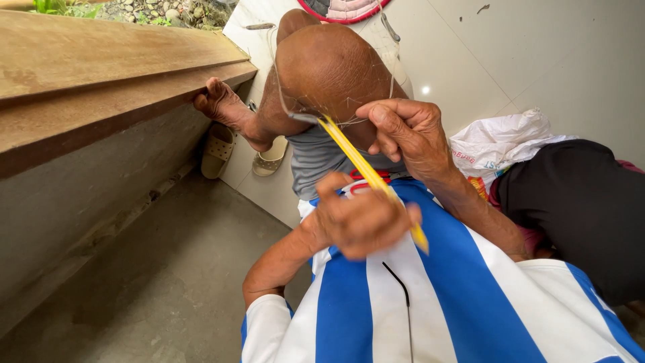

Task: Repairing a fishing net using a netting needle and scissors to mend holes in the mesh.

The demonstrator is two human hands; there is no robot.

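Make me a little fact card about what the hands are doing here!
left hand: grip closed around the yellow strip
right hand: pinches the thin threads near the strip's far end
yellow strip: long, flat, slanting from knee toward chest
raised knee: just behind the strip's tip
foot: pressed against the wooden ledge
sandals: on the floor below

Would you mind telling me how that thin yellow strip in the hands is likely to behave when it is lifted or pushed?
The yellow strip looks narrow and flat, so it is probably very light. It runs fairly straight between the left hand and the right hand, which suggests springy rather than limp. Being so thin, it would likely bend easily if pushed sideways.
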